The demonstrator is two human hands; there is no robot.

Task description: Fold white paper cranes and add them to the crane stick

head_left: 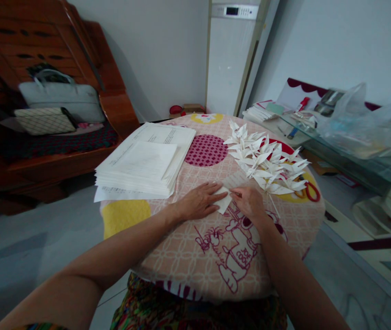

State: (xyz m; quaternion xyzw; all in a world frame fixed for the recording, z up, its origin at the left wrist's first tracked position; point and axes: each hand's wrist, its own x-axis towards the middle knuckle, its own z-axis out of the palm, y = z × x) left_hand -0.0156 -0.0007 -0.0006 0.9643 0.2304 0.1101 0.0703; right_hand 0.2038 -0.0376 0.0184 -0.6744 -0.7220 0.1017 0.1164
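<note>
A small piece of white paper (223, 206), partly folded, lies on the round cloth-covered table (184, 247). Stretched out flat, the fingers of my left hand (199, 201) press on its left side. My right hand (251, 201) is closed in a pinch at the paper's right edge; its fingertips are partly hidden. Just beyond both hands lies a thin printed sheet (236, 179). A heap of folded white paper cranes (267, 160) sits to the right, past my right hand.
To the left stands a thick stack of printed paper (133, 176) with smaller sheets on top. Orange-red scissors (312, 191) rest near the table's right edge. Farther right, a glass shelf (381, 167) carries plastic bags (349, 123). A wooden bench (61, 158) holds a grey bag (83, 98).
</note>
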